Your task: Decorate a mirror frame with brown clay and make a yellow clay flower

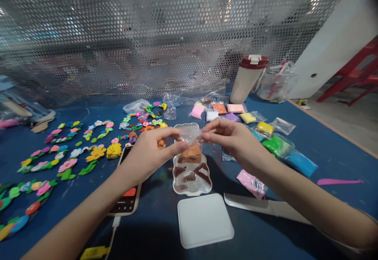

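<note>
Between my hands is a small clear plastic bag with orange-brown modelling clay (191, 153) in its lower part. My left hand (152, 152) pinches the bag's left edge between thumb and fingers. On the other side, my right hand (233, 138) grips the upper right edge with its fingertips. The bag hangs over a white wavy-edged frame (192, 191) with brown strips of clay across its shiny face; the bag hides part of it. Nearer to me lies a blank white rounded plate (206, 221).
Clay-flower ornaments (96, 153) spread across the left. A phone (128, 197) with a charging cable lies beside my left forearm. Coloured clay packets (218, 108), a tumbler (248, 79), a white comb (251, 201) and a pink tool (339, 181) are on the right. Perforated metal (118, 35) stands behind the table.
</note>
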The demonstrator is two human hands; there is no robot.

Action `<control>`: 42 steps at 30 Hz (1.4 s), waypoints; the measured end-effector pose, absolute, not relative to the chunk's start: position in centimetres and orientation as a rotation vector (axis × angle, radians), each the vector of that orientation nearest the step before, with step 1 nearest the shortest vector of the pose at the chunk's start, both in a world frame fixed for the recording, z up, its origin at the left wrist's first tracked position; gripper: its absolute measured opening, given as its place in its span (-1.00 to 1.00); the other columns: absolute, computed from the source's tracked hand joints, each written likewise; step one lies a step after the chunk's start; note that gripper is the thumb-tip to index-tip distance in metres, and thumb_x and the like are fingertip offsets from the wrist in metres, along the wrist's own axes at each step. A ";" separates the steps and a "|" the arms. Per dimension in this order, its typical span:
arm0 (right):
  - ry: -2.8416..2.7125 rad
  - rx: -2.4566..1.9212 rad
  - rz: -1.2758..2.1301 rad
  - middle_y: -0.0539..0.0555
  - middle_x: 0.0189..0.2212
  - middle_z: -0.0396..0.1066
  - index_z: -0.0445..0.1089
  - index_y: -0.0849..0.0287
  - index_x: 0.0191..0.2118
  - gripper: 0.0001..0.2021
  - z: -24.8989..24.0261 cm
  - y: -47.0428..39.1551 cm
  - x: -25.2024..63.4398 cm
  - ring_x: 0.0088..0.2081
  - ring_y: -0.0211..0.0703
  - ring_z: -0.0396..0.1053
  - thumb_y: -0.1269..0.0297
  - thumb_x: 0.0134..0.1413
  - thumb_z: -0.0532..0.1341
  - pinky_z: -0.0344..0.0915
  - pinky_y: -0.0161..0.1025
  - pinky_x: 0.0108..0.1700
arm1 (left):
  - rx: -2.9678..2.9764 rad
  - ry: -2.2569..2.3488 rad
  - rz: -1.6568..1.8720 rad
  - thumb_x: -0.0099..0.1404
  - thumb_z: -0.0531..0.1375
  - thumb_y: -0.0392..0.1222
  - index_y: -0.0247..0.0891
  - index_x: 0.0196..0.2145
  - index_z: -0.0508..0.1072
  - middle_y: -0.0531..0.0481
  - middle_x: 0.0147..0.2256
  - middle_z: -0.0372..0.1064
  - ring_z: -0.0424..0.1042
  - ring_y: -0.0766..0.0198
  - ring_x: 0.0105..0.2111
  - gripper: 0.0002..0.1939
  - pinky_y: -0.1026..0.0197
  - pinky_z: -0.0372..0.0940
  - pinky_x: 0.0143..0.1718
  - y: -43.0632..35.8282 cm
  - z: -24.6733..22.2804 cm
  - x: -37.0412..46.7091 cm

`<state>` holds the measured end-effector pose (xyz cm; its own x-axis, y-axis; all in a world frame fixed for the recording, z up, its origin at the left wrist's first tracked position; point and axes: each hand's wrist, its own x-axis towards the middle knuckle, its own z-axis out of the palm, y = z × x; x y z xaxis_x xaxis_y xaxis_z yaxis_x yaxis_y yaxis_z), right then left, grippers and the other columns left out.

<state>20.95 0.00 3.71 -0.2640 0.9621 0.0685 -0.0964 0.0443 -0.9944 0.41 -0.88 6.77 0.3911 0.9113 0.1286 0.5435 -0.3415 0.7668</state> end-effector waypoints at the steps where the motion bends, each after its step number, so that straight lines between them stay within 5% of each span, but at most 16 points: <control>1: -1.408 -0.964 1.371 -0.02 -0.42 0.46 0.41 0.15 -0.38 -0.90 3.8 -0.2 20.9 -0.34 -0.30 0.40 0.31 -0.06 0.32 0.29 -0.33 -0.25 | 1.966 1.282 0.740 0.17 0.17 0.07 -0.12 -0.19 0.52 0.05 -0.23 0.48 0.38 0.20 -0.26 -0.68 0.24 0.18 -0.28 -0.8 6.7 0.4; 10: -1.490 -1.026 1.142 -0.01 -0.45 0.43 0.36 0.18 -0.37 -0.92 4.4 -0.9 20.2 -0.38 -0.25 0.41 0.34 -0.03 0.27 0.31 -0.28 -0.31 | 1.877 1.236 0.679 0.20 0.18 -0.13 -0.23 -0.42 0.52 0.09 -0.44 0.46 0.38 0.33 -0.41 -0.84 0.32 0.20 -0.39 -0.8 6.2 1.1; 14: -1.477 -0.989 1.402 0.03 -0.34 0.44 0.34 0.15 -0.24 -0.81 4.0 -1.0 19.9 -0.29 -0.21 0.42 0.27 -0.03 0.28 0.33 -0.25 -0.24 | 1.928 1.237 0.724 0.24 0.14 -0.10 -0.24 -0.41 0.49 0.10 -0.43 0.43 0.37 0.33 -0.40 -0.80 0.32 0.20 -0.37 -0.9 6.2 1.0; 22: -1.449 -1.040 1.489 -0.05 -0.54 0.38 0.30 0.19 -0.50 -0.83 2.8 -1.2 19.5 -0.46 -0.28 0.34 0.28 -0.11 0.32 0.26 -0.32 -0.42 | 1.801 1.314 0.770 0.17 0.20 -0.02 -0.22 -0.24 0.45 0.04 -0.36 0.48 0.42 0.26 -0.40 -0.73 0.26 0.26 -0.37 -1.3 5.6 1.5; 29: -1.505 -1.044 1.554 0.00 -0.48 0.37 0.41 0.17 -0.42 -0.80 2.9 -1.2 19.6 -0.44 -0.29 0.31 0.14 0.05 0.20 0.25 -0.31 -0.40 | 1.911 1.348 0.680 0.17 0.19 -0.15 -0.24 -0.53 0.49 0.08 -0.50 0.46 0.40 0.26 -0.44 -0.82 0.26 0.22 -0.36 -1.5 5.9 1.6; 37: -1.975 -1.075 0.948 -0.01 -0.56 0.27 0.37 0.20 -0.51 -0.74 3.2 -1.5 19.7 -0.48 -0.26 0.24 0.22 0.14 0.13 0.13 -0.28 -0.42 | 1.933 1.382 0.731 0.26 0.09 -0.06 -0.24 -0.50 0.49 0.08 -0.50 0.45 0.39 0.29 -0.46 -0.70 0.31 0.18 -0.43 -1.9 5.3 1.8; 42: -2.142 -0.988 0.806 0.02 -0.49 0.30 0.40 0.23 -0.36 -0.74 3.7 -2.4 19.5 -0.44 -0.25 0.28 0.25 0.23 0.03 0.17 -0.29 -0.37 | 2.262 1.559 0.699 0.32 0.03 -0.09 -0.21 -0.45 0.48 0.07 -0.51 0.46 0.38 0.29 -0.50 -0.69 0.30 0.11 -0.46 -2.5 4.4 1.7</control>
